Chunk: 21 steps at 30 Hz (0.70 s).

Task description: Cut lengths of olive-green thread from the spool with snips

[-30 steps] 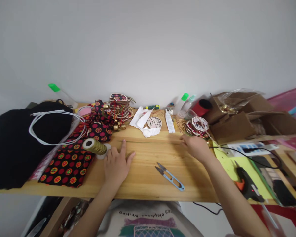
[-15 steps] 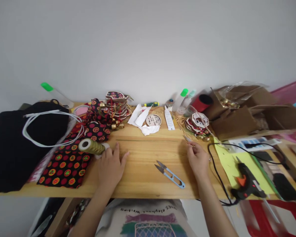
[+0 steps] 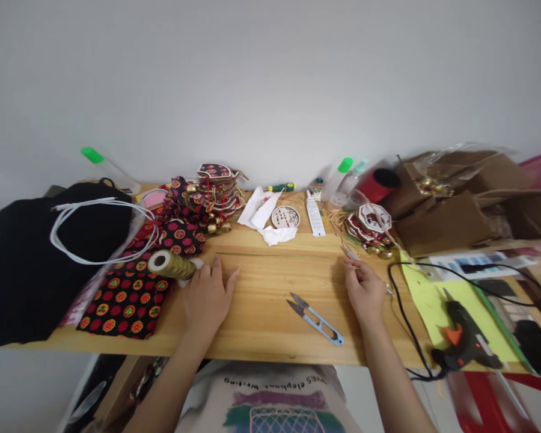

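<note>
My left hand lies palm down on the wooden table, fingers apart, beside a tipped spool of olive-green thread. A thin line of thread stretches faintly across the boards from near its fingertips toward my right hand. That hand is closed, thumb and forefinger pinched at the thread's right end. A slim silver pen-like tool shows its tip above the right fingers, with its other end past the wrist side; its middle is hidden. Blue thread snips lie between the hands, blades pointing up-left.
Patterned black cloth and a coiled white cable lie left. Stacked fabric ornaments with bells, white tissue, a round printed disc and a glue tube line the back. A glue gun and cardboard boxes stand right.
The view has shifted slightly, so the table's things appear a little further right. Both hands keep nearly the same places and poses on the table. The thread looks fainter now.
</note>
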{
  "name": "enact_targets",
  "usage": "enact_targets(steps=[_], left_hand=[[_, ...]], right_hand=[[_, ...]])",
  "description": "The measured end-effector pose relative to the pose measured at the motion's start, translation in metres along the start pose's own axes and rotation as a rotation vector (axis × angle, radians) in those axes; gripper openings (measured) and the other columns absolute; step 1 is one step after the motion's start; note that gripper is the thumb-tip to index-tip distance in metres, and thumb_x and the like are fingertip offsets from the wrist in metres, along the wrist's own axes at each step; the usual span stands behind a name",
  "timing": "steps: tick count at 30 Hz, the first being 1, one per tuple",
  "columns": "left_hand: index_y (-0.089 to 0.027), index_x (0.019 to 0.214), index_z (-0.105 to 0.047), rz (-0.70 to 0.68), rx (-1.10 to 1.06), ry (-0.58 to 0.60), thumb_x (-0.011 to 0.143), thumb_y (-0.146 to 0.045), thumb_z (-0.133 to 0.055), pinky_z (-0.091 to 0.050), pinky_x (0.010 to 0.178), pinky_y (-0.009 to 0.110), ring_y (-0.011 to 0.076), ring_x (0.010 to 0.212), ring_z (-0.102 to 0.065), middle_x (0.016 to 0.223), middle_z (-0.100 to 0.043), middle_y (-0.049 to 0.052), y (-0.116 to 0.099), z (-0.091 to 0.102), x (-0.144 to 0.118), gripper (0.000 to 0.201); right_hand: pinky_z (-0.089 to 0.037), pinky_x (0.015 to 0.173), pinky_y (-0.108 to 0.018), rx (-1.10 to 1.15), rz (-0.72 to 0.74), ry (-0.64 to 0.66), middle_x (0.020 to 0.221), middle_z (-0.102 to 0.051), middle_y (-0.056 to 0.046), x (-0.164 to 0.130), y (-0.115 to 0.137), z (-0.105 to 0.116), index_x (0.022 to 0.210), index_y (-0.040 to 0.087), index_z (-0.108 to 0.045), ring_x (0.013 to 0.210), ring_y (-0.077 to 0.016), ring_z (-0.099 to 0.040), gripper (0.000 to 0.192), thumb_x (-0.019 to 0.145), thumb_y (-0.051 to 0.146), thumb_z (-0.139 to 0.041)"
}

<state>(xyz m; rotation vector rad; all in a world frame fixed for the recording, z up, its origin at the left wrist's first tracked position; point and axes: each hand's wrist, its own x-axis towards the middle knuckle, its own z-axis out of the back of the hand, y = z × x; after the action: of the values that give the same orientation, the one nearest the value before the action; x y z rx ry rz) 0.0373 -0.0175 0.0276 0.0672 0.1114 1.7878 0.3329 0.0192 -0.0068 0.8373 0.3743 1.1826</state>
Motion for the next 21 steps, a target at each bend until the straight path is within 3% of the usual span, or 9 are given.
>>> enact_targets(steps=[7,12,17,21], left_hand=[[-0.007,0.125,-0.048,-0.001,0.004,-0.014,0.089,-0.052,-0.022,-0.043,0.068,0.033,0.0259,0.088,-0.059,0.1,-0.062,0.016,-0.001,-0.002,0.001,0.063],[-0.005,0.126,-0.047,-0.014,-0.002,-0.023,0.089,-0.051,-0.02,-0.044,0.068,0.034,0.0263,0.089,-0.058,0.102,-0.061,0.017,-0.001,-0.001,0.002,0.065],[-0.006,0.127,-0.046,-0.02,0.015,-0.009,0.089,-0.053,-0.019,-0.043,0.068,0.033,0.0267,0.089,-0.058,0.1,-0.062,0.016,-0.001,-0.001,0.003,0.066],[-0.005,0.127,-0.045,-0.022,0.02,-0.001,0.088,-0.053,-0.019,-0.044,0.068,0.034,0.0268,0.09,-0.058,0.102,-0.061,0.016,0.0,-0.001,0.002,0.067]], right_hand=[[-0.033,0.045,-0.024,0.085,-0.041,-0.029,0.044,-0.049,0.002,-0.001,-0.001,-0.002,0.086,0.01,-0.066,0.041,-0.0116,-0.041,0.039,0.078,0.043,-0.048],[-0.041,0.053,-0.027,0.119,-0.062,-0.258,0.064,-0.061,-0.004,0.0,-0.004,-0.001,0.09,0.011,-0.064,0.052,-0.0144,-0.051,0.034,0.08,0.039,-0.047],[-0.044,0.072,-0.035,-0.114,0.149,-0.414,0.084,-0.066,-0.013,0.008,-0.007,0.008,0.084,0.012,-0.066,0.077,-0.022,-0.058,0.029,0.08,0.034,-0.048],[-0.039,0.08,-0.042,-0.32,0.194,-0.407,0.092,-0.066,-0.015,0.011,-0.013,0.009,0.086,0.012,-0.07,0.086,-0.0269,-0.054,0.031,0.079,0.037,-0.051]])
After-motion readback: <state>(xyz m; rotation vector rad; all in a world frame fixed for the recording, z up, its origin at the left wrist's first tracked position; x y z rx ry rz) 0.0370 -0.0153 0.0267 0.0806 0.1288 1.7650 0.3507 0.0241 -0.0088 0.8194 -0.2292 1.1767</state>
